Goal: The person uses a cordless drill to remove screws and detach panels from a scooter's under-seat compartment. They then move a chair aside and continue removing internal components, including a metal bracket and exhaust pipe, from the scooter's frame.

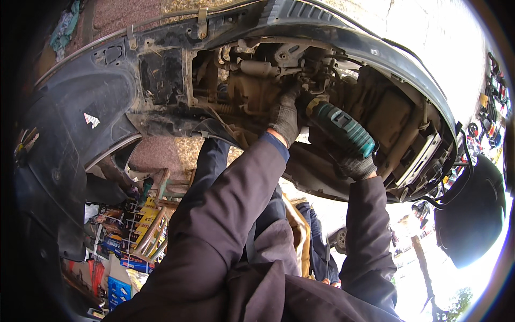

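Note:
Overhead in the head view is the grimy dark body shell [107, 80] of a vehicle, with an opening showing metal linkage, hoses and a cylindrical part [255, 68]. My left hand [287, 112], in a grey knit glove, reaches into this opening beside the front end of a teal-and-black power drill [343, 129]. Its fingers are bent around something small at the linkage, too hidden to name. My right hand [354, 163], gloved alike, is closed on the drill's handle below the teal body. The drill points up and left toward the linkage; its tip is partly hidden by my left hand.
Boxes and tools [129, 241] are piled at lower left beside a wooden frame [161, 225]. A black curved panel [466, 209] hangs at right, near small colourful items [488, 102]. A teal cloth [64, 29] lies at top left. A wheel [339, 241] shows behind my right arm.

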`<state>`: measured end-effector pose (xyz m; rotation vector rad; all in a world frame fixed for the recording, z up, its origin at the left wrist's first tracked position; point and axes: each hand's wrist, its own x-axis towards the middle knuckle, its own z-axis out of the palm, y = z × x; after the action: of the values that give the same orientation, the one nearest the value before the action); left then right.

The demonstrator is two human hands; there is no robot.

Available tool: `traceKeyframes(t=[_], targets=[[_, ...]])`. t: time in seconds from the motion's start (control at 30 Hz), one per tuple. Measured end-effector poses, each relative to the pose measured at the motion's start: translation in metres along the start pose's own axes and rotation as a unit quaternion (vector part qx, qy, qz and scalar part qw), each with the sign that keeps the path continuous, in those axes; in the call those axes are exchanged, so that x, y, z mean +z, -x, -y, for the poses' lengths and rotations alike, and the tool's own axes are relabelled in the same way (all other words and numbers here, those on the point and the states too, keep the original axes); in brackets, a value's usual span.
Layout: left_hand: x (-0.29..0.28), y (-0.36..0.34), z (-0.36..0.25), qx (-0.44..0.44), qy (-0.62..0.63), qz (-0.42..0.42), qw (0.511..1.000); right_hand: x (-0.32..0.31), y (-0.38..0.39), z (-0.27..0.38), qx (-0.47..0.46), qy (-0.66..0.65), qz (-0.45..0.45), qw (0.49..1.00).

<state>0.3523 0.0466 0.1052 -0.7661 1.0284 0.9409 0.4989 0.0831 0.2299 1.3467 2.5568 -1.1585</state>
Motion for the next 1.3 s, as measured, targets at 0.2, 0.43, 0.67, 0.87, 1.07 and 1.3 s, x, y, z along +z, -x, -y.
traceKeyframes(t=[0.2, 0.43, 0.67, 0.87, 1.07, 1.3], targets=[[-0.007, -0.001, 0.001, 0.144, -0.133, -0.055, 0.979, 0.005, 0.009, -0.001, 0.078, -0.01, 0.031, 0.996], [-0.022, 0.003, -0.053, 0.32, -0.742, -0.133, 0.574, 0.011, 0.017, -0.009, 0.005, 0.053, 0.025, 0.998], [-0.009, 0.008, -0.075, 0.294, -0.889, -0.068, 0.344, 0.009, 0.013, -0.012, 0.095, -0.07, 0.008, 0.993], [-0.013, -0.01, -0.078, 0.296, -0.923, -0.033, 0.242, -0.002, 0.003, -0.01, 0.081, -0.029, 0.034, 0.996], [-0.012, -0.014, -0.08, 0.306, -0.925, -0.015, 0.224, -0.002, 0.004, -0.007, 0.05, -0.029, -0.018, 0.998], [0.002, -0.008, -0.083, 0.261, -0.938, -0.013, 0.228, -0.003, 0.005, -0.009, 0.117, -0.074, 0.035, 0.99]])
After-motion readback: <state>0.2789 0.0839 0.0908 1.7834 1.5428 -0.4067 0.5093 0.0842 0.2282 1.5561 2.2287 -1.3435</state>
